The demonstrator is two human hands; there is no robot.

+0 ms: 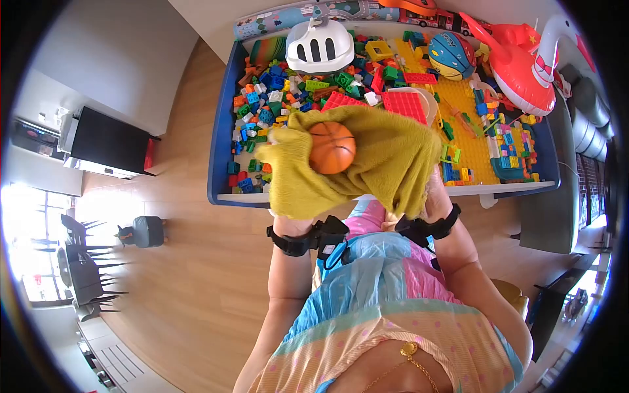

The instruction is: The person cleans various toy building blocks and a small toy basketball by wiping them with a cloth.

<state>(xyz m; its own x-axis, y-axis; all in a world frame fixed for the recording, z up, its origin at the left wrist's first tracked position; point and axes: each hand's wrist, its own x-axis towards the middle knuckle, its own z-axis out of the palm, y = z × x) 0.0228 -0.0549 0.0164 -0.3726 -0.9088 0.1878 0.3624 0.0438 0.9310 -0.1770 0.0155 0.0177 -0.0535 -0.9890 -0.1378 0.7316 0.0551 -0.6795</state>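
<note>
Our hands (433, 191) hold up a green cloth (386, 157), an orange ball (332, 148) at its left. It covers them; we cannot tell how open they are. Bricks (317, 85) lie beyond.

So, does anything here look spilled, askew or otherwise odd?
Mainly the loose bricks: they lie in a jumble across the left part of the blue-edged table, unsorted by colour, with a white helmet-shaped toy among them. The orange ball sits on a rumpled yellow-green cloth. No damage stands out.
</note>
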